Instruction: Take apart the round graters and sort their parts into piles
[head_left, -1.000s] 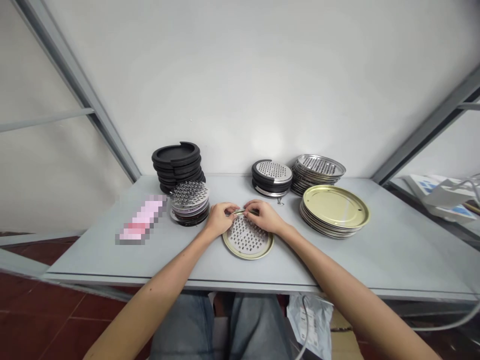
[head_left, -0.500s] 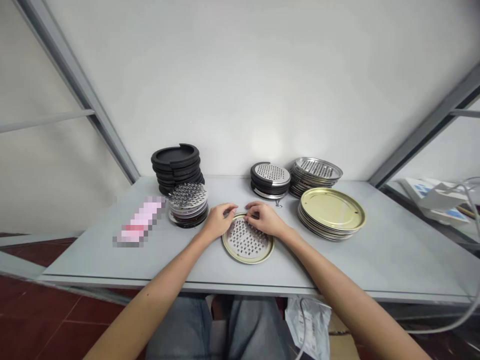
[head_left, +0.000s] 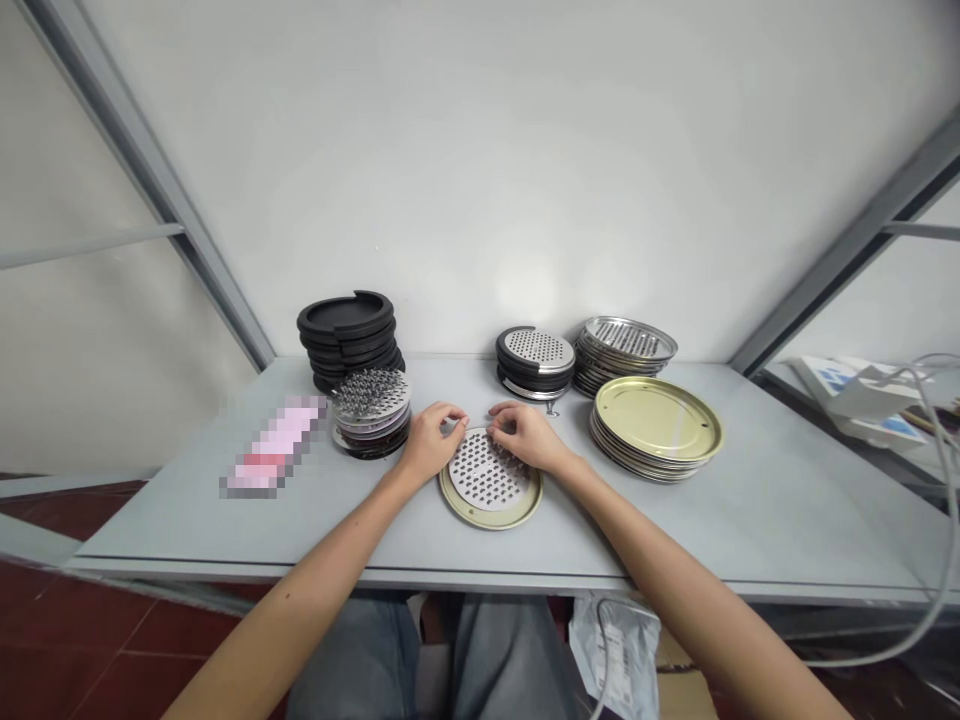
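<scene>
A perforated silver disc point(head_left: 489, 472) lies tilted in a gold-rimmed round tray point(head_left: 491, 506) on the grey table point(head_left: 750, 500). My left hand point(head_left: 427, 440) pinches the disc's far left edge with curled fingers. My right hand point(head_left: 525, 435) grips the far right edge in the same way. The disc's far edge is raised a little off the tray between my two hands.
A pile of perforated discs point(head_left: 371, 408) sits left of my hands, with black round lids point(head_left: 349, 335) stacked behind it. Right of me stand gold trays point(head_left: 656, 425), silver sieve trays point(head_left: 626, 345) and a black-rimmed stack point(head_left: 534, 360). A blurred pink item point(head_left: 274, 445) lies left.
The disc's far edge has come up off the gold tray, and both hands have shifted slightly on that edge. The camera has drifted a little.
</scene>
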